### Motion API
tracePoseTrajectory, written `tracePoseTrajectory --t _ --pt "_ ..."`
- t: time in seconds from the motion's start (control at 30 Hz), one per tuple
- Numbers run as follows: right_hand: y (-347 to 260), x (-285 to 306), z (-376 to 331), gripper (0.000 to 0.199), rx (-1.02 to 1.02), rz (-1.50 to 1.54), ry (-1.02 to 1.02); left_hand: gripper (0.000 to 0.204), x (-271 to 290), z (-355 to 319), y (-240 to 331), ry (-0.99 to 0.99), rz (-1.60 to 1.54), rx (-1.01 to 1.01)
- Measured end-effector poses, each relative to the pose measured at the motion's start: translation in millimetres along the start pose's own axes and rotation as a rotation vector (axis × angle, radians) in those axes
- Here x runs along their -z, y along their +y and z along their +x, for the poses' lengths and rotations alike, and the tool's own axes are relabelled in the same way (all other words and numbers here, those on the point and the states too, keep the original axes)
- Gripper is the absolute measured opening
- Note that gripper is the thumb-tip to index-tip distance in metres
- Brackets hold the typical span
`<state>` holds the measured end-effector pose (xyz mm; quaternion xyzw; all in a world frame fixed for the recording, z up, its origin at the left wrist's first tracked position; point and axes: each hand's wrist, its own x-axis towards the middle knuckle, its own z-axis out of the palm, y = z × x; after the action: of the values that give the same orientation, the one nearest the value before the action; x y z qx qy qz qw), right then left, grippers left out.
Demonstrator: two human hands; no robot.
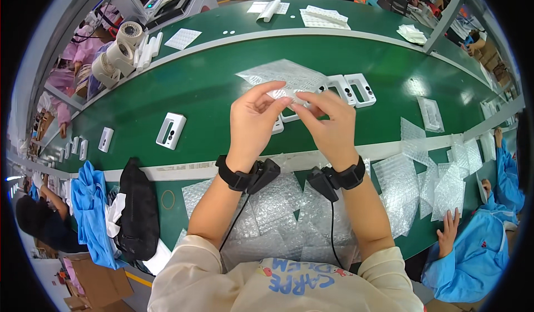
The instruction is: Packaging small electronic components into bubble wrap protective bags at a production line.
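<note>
Seen from above, a person stands at a long green workbench, both arms reaching forward. The left hand [250, 121] and the right hand [336, 125] meet in the middle, thumbs and fingers pinched narrowly on the near edge of a clear plastic sheet [283, 71], perhaps a bag, which fans out beyond the fingertips over the green belt [222, 89]. Whether it is open at that edge cannot be told. Just beyond the right hand lie two white frames [360, 89] side by side, each a rounded rectangle with a long opening; another is partly hidden beneath the hands. A single white frame [171, 131] lies apart to the left, with smaller-looking ones farther along. These appear bare, so wrapping them seems largely undone. Toward the right, one frame in clear wrap [430, 114] looks like a finished piece. Plenty of material seems left: bubble-wrap pieces [261, 209] overlap under the forearms, and more bubble wrap [395, 189] spreads rightward, near a co-worker's hand [446, 234]. The pinched sheet appears to hold nothing yet, suggesting an early stage for this piece.
</note>
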<state>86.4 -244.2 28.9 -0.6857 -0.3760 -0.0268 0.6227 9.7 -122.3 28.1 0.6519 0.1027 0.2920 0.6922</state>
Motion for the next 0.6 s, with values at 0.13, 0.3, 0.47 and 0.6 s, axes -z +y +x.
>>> tracePoseTrajectory --t 0.13,0.3,0.47,0.6 --pt "-1 5 6 0.02 0.328 -0.374 -0.032 0.034 7 -3 -5 -0.033 0.22 -0.13" --pt "10 8 11 0.02 0.463 -0.273 -0.105 0.033 0 -7 11 -0.062 0.352 -0.16" --pt "6 3 10 0.012 0.484 -0.111 -0.146 0.036 4 -7 5 -0.006 0.113 -0.16" --pt "5 29 26 0.021 0.205 0.056 0.236 0.036 9 -7 22 -0.009 -0.135 -0.073"
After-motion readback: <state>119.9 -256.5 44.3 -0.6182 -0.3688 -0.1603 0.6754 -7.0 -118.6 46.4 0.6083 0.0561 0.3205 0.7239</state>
